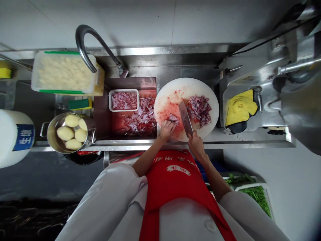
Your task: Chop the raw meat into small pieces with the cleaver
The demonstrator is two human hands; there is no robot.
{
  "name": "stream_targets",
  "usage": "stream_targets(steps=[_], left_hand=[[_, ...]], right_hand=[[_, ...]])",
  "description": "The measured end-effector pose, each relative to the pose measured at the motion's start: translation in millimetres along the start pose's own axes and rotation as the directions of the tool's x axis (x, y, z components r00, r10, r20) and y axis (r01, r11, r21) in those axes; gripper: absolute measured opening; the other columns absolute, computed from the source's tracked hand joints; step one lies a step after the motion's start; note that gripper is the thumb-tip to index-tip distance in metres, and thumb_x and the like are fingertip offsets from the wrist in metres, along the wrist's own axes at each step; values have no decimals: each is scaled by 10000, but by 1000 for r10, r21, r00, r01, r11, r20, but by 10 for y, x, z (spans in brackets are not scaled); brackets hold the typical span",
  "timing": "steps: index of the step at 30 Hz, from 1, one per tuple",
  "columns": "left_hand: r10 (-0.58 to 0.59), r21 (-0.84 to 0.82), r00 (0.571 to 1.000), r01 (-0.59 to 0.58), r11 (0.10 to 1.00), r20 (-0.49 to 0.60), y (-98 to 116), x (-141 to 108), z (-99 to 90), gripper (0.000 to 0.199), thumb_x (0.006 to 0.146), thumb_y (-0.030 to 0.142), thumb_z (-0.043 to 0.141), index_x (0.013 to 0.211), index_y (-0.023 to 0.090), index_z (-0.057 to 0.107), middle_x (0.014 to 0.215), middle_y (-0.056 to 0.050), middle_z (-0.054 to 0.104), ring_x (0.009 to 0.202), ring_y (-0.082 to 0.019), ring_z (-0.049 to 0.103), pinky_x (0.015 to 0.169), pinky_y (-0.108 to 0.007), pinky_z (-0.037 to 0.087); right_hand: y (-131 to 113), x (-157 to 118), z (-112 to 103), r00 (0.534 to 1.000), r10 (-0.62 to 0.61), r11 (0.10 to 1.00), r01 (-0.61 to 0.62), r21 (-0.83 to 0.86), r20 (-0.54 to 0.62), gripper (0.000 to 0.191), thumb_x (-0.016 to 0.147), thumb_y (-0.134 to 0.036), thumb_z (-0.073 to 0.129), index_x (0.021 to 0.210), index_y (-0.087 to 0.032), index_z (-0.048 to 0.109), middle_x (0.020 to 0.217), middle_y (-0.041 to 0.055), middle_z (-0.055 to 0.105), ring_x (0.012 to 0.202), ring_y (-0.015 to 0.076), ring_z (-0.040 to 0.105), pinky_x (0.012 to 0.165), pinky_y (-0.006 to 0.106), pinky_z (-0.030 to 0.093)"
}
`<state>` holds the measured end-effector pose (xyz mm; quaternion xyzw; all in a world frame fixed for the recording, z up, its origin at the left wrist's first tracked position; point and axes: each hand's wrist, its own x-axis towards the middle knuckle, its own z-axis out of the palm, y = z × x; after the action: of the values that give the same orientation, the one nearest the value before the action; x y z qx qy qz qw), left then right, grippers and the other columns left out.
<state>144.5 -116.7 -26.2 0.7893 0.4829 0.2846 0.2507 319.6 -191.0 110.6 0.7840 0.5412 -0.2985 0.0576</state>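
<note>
On a round white cutting board (pixel 165 93) stained red, my right hand (pixel 196 144) is closed round the handle of a cleaver (pixel 185 117). The blade points away from me across the board. Left of the blade, my left hand (pixel 167 130) rests its fingers on a small piece of purplish-red meat (pixel 174 119) at the board's near left part. A heap of dark purplish pieces (pixel 200 110) lies right of the blade. In the sink beside the board are loose pale-pink pieces (pixel 144 115) in reddish liquid and a white basket (pixel 123 109) holding chopped pieces.
A curved faucet (pixel 100 40) arches above a tub of pale pieces (pixel 64 72). At left stand a pot (pixel 54 140) of peeled potatoes and a white bucket (pixel 10 140). A yellow cloth (pixel 239 107) lies at right; greens (pixel 257 197) sit lower right.
</note>
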Motion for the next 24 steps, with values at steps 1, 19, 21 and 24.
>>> stream_targets(steps=[1,19,21,24], left_hand=[[-32,6,999,33,999,-32,41,-13,10,334,1009,453,528,990,189,732,963,-104,646,969,-245,550,930,-423,448],[-271,133,946,296,946,-175,428,-155,-92,671,1045,444,338,1604,84,252,1636,-229,299,1560,-343,212,1253,-573,185],[-270,132,960,279,951,-81,472,-99,29,656,1044,396,334,1608,71,252,1644,-215,288,1565,-337,203,1266,-584,136],[-294,136,954,299,945,-52,494,-65,95,640,1038,333,337,1609,55,253,1655,-210,253,1571,-337,186,1271,-600,104]], right_hand=[[-8,-8,17,1000,-3,1000,3,-8,1,308,1063,-297,349,1236,-105,517,906,152,730,791,250,674,649,300,344],[-645,342,-102,987,-159,967,156,-202,4,346,1067,-282,307,1258,-61,493,985,202,730,932,274,710,738,311,471],[-684,414,5,986,-152,964,162,-212,63,308,1058,-262,336,1232,-61,491,993,201,735,928,264,715,726,296,468],[-582,465,16,981,-178,963,190,-190,74,294,1056,-262,354,1240,-71,481,1040,207,728,968,263,710,747,294,464]])
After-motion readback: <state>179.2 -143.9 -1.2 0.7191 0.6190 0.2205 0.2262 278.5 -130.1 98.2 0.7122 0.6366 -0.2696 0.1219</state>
